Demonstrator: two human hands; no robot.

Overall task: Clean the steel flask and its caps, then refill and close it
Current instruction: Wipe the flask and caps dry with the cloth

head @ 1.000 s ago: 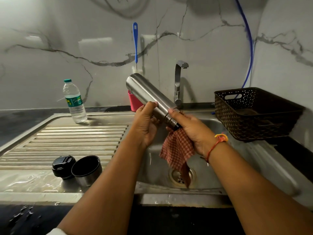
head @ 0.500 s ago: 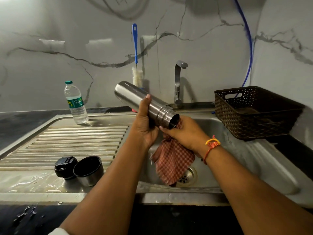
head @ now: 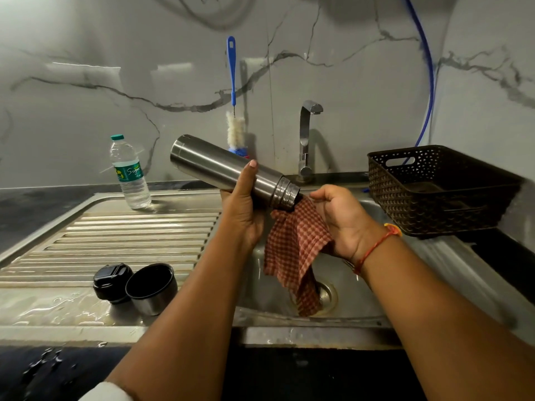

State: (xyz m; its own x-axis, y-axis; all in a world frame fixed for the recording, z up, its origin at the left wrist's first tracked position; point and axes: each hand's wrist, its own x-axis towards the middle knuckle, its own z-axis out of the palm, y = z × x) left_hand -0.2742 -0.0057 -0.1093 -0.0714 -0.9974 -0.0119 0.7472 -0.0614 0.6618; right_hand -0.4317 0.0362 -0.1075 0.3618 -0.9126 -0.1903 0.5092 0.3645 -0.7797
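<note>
— Which step are we on?

— Wiping, I'd judge. My left hand has its fingers wrapped round the brushed-steel cylindrical flask, tilted mouth-down over the steel sink. My right hand has its fingers curled on the red checked cloth, bunched against the mouth.

— And next?

— The black plastic stopper and steel cup lid wait side by side on the wet ribbed drainboard. Then I turn the flask upright and refill it, probably from the clear plastic water bottle.
</note>
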